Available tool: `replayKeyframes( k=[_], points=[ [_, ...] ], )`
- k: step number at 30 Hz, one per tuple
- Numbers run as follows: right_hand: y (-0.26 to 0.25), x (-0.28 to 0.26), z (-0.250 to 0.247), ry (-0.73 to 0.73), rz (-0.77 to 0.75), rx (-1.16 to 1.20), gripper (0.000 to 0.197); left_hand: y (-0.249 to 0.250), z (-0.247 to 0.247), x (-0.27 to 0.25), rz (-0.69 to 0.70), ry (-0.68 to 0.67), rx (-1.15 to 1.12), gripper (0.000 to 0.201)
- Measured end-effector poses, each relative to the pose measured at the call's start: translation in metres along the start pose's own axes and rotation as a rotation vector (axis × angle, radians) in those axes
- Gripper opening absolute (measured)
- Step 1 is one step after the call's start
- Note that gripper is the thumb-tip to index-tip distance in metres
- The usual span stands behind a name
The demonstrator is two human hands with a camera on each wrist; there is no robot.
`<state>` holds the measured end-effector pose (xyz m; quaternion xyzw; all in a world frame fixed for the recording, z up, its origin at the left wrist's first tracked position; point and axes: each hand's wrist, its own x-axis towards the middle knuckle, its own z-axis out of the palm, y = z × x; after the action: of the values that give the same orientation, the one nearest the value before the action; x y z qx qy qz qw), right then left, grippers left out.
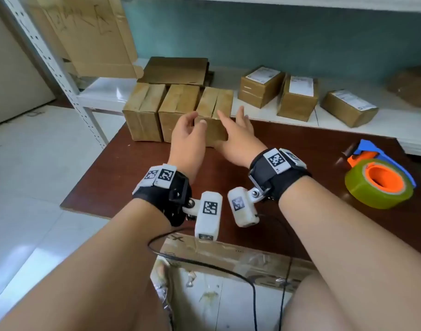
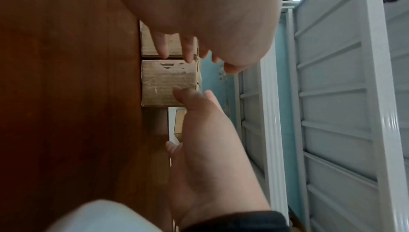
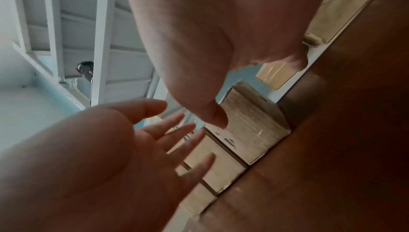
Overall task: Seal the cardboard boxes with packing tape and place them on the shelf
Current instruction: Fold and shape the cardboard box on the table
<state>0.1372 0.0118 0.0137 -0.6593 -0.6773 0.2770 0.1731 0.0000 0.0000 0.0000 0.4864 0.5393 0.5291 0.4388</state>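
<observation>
Three tape-wrapped cardboard boxes stand in a row at the far edge of the brown table [image 1: 133, 182]. My hands flank the rightmost box [image 1: 215, 101]. The left hand [image 1: 192, 123] hovers at its front left corner with fingers loosely curved, holding nothing. My right hand [image 1: 235, 120] is at its right side, fingers straight and pointing up. The left wrist view has the same box [image 2: 161, 78] between the left hand [image 2: 192, 57] and the right hand [image 2: 203, 113]. The right wrist view shows the left hand [image 3: 177, 139] with spread fingers. Whether either hand touches the box is unclear.
The middle box [image 1: 178, 99] and left box [image 1: 142, 101] stand against the rightmost one. Behind them, the white shelf [image 1: 104, 91] holds three labelled boxes [image 1: 298, 96] and flat cardboard [image 1: 173, 70]. A tape dispenser [image 1: 376, 185] lies on the table at right. An open carton [image 1: 228, 256] sits below the table's near edge.
</observation>
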Motion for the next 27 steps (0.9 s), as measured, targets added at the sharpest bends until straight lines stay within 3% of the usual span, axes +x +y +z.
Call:
replayKeyframes(
  k=[4,12,19,22,27],
  points=[
    [0.015,0.003,0.004,-0.053,-0.042,-0.028,0.084,0.002,0.001,0.003,0.016,0.003,-0.032,0.033],
    [0.009,-0.013,-0.002,0.021,-0.060,-0.041,0.072,0.006,0.003,0.006,-0.125,0.010,-0.159,0.038],
    [0.009,-0.012,-0.001,0.091,-0.049,-0.039,0.072,0.008,0.005,0.005,-0.158,-0.013,-0.167,0.037],
    [0.005,-0.005,-0.002,0.122,-0.074,-0.038,0.079,0.007,0.005,0.006,-0.172,0.002,-0.227,0.032],
    [0.003,0.002,-0.001,0.034,-0.033,-0.108,0.074,0.006,0.003,0.009,-0.212,0.012,-0.272,0.018]
  ],
)
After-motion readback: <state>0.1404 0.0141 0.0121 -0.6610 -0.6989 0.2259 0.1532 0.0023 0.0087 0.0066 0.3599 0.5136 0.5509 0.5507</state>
